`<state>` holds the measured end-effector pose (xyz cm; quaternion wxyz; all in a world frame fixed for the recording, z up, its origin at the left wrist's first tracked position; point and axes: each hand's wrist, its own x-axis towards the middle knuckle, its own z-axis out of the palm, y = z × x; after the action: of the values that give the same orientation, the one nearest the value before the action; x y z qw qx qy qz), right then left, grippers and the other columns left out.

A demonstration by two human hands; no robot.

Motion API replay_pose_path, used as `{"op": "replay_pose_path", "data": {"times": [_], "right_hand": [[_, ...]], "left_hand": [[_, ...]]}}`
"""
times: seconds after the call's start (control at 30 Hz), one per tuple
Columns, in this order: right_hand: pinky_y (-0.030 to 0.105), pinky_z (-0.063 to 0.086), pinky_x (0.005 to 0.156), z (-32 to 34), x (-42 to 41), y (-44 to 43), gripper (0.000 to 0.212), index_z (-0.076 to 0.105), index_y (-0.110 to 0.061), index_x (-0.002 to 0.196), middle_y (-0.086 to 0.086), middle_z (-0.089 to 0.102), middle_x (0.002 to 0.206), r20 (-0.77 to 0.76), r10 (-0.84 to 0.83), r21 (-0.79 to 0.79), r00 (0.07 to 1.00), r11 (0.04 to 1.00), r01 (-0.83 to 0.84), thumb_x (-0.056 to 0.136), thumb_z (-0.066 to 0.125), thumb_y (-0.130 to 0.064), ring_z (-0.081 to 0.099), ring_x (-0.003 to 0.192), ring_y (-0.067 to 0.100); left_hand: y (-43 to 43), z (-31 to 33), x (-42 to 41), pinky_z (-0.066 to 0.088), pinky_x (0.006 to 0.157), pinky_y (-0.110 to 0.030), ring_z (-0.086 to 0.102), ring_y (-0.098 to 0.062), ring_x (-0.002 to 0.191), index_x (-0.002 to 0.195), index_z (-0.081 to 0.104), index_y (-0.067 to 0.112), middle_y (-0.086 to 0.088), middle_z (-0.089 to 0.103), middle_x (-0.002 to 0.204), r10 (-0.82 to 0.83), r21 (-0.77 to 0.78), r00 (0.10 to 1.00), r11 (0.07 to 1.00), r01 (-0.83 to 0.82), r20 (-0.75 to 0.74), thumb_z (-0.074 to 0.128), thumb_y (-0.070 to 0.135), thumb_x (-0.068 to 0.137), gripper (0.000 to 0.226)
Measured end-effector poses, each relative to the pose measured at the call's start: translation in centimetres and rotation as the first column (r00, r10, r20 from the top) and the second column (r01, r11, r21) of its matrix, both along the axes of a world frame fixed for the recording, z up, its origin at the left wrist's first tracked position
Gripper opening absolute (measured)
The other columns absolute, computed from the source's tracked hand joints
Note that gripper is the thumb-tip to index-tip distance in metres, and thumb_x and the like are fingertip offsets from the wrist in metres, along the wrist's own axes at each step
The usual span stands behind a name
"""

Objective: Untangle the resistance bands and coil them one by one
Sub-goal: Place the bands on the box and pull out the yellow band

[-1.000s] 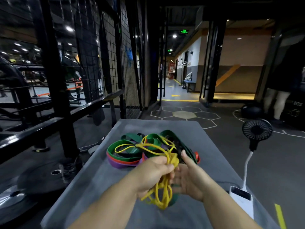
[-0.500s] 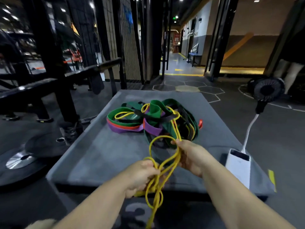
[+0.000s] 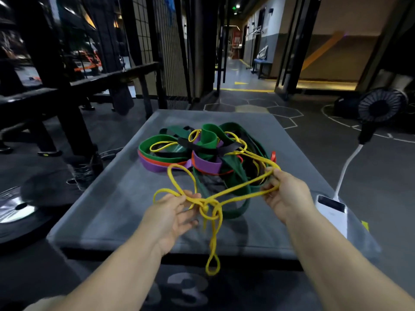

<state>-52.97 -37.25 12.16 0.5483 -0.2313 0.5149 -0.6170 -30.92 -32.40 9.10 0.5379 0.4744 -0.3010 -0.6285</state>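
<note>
A dark gym room with a long hall at the back.

A big gray box (image 3: pixel 112 209) stands in the middle, with a pale 3 (image 3: pixel 186 290) on its near side. The floor (image 3: pixel 359 164) is dark gray, with six-sided shapes (image 3: pixel 285 112) drawn past the far edge of the box and a yellow line (image 3: pixel 244 89) across the way into the hall (image 3: pixel 238 70). Left of the box stand thick black bars (image 3: pixel 56 52) and a wire wall (image 3: pixel 170 52), and a round metal weight (image 3: pixel 13 209) lies on the floor. At the right edge, a small black fan (image 3: pixel 381 106) rises on a white neck from a flat white pack (image 3: pixel 332 212). A blue bench (image 3: pixel 262 63) stands down the hall, and a small green light (image 3: pixel 234 7) glows up high.
</note>
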Motion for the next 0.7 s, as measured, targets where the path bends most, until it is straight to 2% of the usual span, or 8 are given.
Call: {"op": "replay_pose_path", "data": {"times": [0.13,0.27,0.33,0.4,0.47,0.53,0.6,0.7], "right_hand": [[0.02,0.041,0.044,-0.2,-0.3,-0.4,0.029,0.064,-0.01,0.086,-0.007,0.037,0.044,0.045,-0.012,0.006,0.999,1.0,0.012,0.104,0.042,-0.016,0.037,0.042,0.007],[0.023,0.029,0.042,-1.3,-0.1,-0.2,0.016,0.06,-0.012,0.086,-0.005,0.033,0.048,-0.376,0.2,0.067,0.905,0.98,-0.188,0.098,0.056,-0.021,0.031,0.037,0.009],[0.029,0.04,0.053,-1.6,0.4,0.4,0.019,0.059,-0.014,0.088,0.003,0.05,0.063,-0.675,0.323,0.192,0.664,0.945,-0.264,0.093,0.063,-0.032,0.05,0.051,0.018],[0.034,0.05,0.081,-2.2,1.1,1.1,0.051,0.052,-0.018,0.128,0.013,0.056,0.113,-0.86,0.361,0.286,0.362,0.927,-0.244,0.088,0.066,-0.045,0.06,0.1,0.03],[0.044,0.035,0.105,-2.8,2.0,2.2,0.072,0.034,-0.03,0.147,0.01,0.033,0.145,-0.969,0.218,0.196,0.113,0.964,-0.181,0.086,0.065,-0.051,0.032,0.136,0.032],[0.049,0.029,0.106,-2.6,3.2,3.2,0.048,0.053,-0.038,0.132,0.002,0.032,0.147,-0.998,-0.058,-0.048,-0.039,0.974,-0.222,0.088,0.06,-0.055,0.02,0.14,0.024],[0.046,0.036,0.1,-2.6,3.7,3.4,0.035,0.07,-0.037,0.103,-0.005,0.051,0.128,-0.977,-0.212,-0.191,-0.032,0.928,-0.319,0.086,0.051,-0.06,0.037,0.128,0.018],[0.033,0.05,0.084,-2.1,4.1,3.5,0.026,0.071,-0.035,0.086,-0.015,0.068,0.087,-0.974,0.105,-0.023,0.199,0.833,-0.553,0.092,0.052,-0.053,0.061,0.09,0.003]], "left_hand": [[-0.3,0.2,0.9,0.052,0.075,-0.042,0.073,-0.027,0.08,0.093,0.055,0.016,-0.009,0.073,0.105,0.013,0.013,1.0,1.0,-0.013,-0.014,0.039,0.014,0.102,0.019],[-0.4,0.6,1.0,0.052,0.078,-0.047,0.072,-0.026,0.071,0.095,0.052,0.014,-0.01,0.069,0.102,0.045,0.005,0.998,0.999,-0.045,-0.047,0.033,0.016,0.104,0.021],[-0.4,0.8,0.9,0.052,0.074,-0.045,0.071,-0.023,0.065,0.095,0.05,0.015,-0.008,0.068,0.098,0.053,-0.003,0.997,0.999,-0.053,-0.051,0.033,0.017,0.104,0.019],[-0.4,0.9,0.9,0.051,0.071,-0.041,0.07,-0.024,0.065,0.102,0.049,0.014,-0.01,0.068,0.1,0.051,-0.007,0.997,0.999,-0.052,-0.05,0.034,0.017,0.104,0.016],[-0.4,1.0,0.8,0.051,0.068,-0.038,0.069,-0.024,0.066,0.109,0.048,0.011,-0.012,0.068,0.099,0.034,-0.013,0.998,0.999,-0.035,-0.046,0.035,0.017,0.104,0.015],[-0.3,1.1,0.5,0.052,0.066,-0.036,0.068,-0.024,0.064,0.104,0.05,0.011,-0.01,0.069,0.091,0.017,-0.01,0.998,1.0,-0.018,-0.055,0.036,0.017,0.104,0.015],[-0.1,1.3,0.1,0.053,0.067,-0.038,0.067,-0.024,0.062,0.097,0.051,0.013,-0.008,0.07,0.084,0.001,-0.016,0.998,1.0,-0.002,-0.065,0.037,0.017,0.104,0.016],[0.1,1.5,-0.5,0.051,0.073,-0.042,0.066,-0.026,0.064,0.091,0.05,0.013,-0.006,0.07,0.079,-0.012,-0.046,0.996,0.999,0.008,-0.083,0.037,0.016,0.104,0.019]]}}
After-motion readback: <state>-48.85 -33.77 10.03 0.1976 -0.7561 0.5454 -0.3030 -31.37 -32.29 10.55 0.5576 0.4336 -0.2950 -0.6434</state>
